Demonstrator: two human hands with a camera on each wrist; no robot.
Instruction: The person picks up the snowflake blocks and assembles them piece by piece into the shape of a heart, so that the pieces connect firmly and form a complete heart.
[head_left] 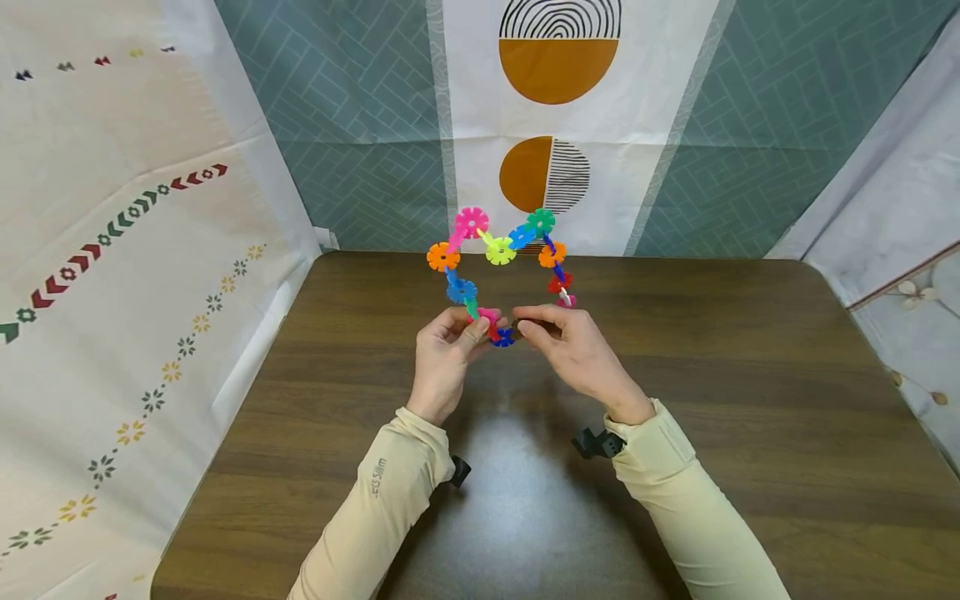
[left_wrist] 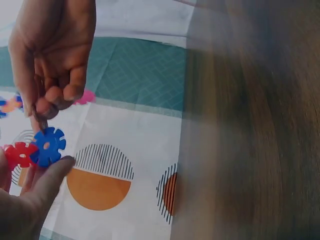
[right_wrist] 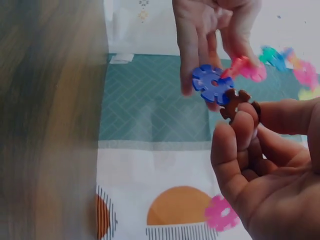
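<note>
A chain of colourful notched plastic discs arches up above the table, with an orange disc (head_left: 443, 257) on its left side and a green disc (head_left: 540, 222) at its upper right. My left hand (head_left: 444, 358) pinches the chain low on the left, at a pink disc (right_wrist: 254, 73) beside a red disc (left_wrist: 21, 154). From there a dark blue disc (right_wrist: 212, 84) sticks out toward the right hand. Between thumb and fingers, my right hand (head_left: 577, 350) pinches a brown disc (right_wrist: 235, 104), its edge right at the blue one. Behind the right hand hangs another pink disc (right_wrist: 221, 212).
Both hands are above a dark wooden table (head_left: 360, 400). A patterned cloth (head_left: 360, 125) hangs behind its far edge, and a white printed cloth (head_left: 150, 275) hangs along the left. Black wrist cameras are strapped at both cuffs.
</note>
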